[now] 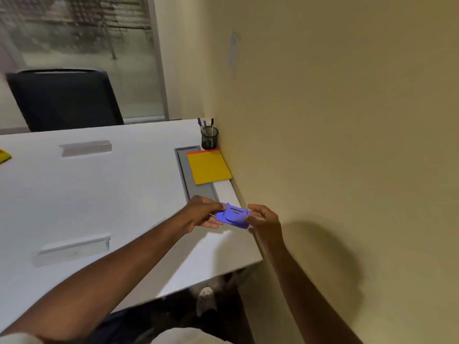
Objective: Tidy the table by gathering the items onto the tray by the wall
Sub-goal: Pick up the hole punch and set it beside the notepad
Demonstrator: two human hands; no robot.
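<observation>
We see our two bare forearms, a white short sleeve (17, 338) at our left shoulder, dark trousers (129, 324), and a white perforated clog (206, 297).

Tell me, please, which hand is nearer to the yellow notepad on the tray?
Left. The left hand holds the blue object just below the gray tray on which the yellow notepad lies. The right hand grips the object's other end, lower and nearer the wall.

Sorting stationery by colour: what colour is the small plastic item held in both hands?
Blue-violet: the small plastic item, seen in the head view.
</observation>
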